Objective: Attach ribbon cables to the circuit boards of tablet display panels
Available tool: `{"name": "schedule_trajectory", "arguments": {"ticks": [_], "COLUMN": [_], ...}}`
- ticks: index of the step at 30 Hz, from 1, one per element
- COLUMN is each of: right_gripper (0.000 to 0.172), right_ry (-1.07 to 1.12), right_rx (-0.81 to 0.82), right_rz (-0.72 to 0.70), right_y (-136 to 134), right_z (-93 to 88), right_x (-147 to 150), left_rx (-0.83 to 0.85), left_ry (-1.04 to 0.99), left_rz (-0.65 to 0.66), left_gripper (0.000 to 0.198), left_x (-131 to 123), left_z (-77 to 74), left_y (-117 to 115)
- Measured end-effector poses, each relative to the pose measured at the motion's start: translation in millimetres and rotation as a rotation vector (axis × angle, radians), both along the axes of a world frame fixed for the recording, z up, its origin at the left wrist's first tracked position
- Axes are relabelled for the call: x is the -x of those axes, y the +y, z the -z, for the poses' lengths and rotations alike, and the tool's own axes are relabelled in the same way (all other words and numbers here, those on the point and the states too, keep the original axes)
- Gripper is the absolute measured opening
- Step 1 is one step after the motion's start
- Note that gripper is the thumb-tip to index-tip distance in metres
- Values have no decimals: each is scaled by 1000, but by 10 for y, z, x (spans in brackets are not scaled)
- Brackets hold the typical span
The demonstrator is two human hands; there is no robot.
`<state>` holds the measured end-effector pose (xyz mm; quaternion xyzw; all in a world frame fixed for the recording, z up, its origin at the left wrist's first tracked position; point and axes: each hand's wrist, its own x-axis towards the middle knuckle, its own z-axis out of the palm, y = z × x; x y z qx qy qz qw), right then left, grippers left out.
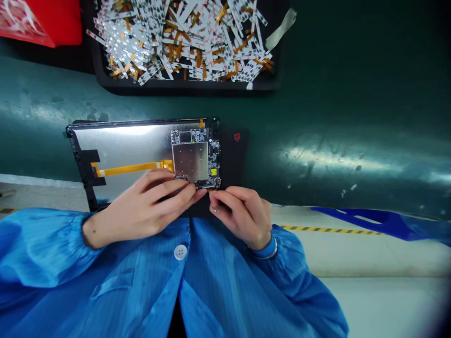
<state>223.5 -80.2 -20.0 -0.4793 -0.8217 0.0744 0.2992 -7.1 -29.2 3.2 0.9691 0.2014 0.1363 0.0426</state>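
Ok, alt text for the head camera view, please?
Seen from the wearer's head, the left hand and right hand meet at the lower edge of a circuit board on the back of a display panel. Above them sits a black tray heaped with flex cables.

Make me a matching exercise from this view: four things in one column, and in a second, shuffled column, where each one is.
1. Circuit board
2. Amber ribbon cable
3. Flex strips
4. White button

A. Heaped in a black tray
B. On the blue coat
C. On the right end of the silver panel
D. Running across the panel to the board

Pairs: 1-C, 2-D, 3-A, 4-B.
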Motion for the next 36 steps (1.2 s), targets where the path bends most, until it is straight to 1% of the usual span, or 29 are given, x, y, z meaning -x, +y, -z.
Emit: {"name": "schedule_trajectory", "arguments": {"ticks": [3,8,14,19,24,30,36], "right_gripper": [9,8,10,12,8,11,6], "right_ry": [-24,-58,-50,-59,-72,-88,-93], "right_rx": [27,35,74,107,76,92,41], "right_rz": [-27,-69,-110,-72,-26,-71,36], "right_y": [23,68,103,91,85,105,66], "right_z": [-25,-49,-73,-96,-91,-86,-30], "right_x": [-2,-23,-33,-15,13,22,66], "left_rx": [33,160,154,169,161,144,213], "left_ry": [-14,-77,-58,-50,-58,-60,-42], "left_rz": [-4,-28,-25,-35,-39,-17,-22], "left_gripper": [32,35,34,36,36,33,39], "left_x": [35,99,91,106,112,81,116], "left_z": [38,99,84,91,106,82,95], "left_y": [-22,-71,-62,-79,-87,-59,-56]}}
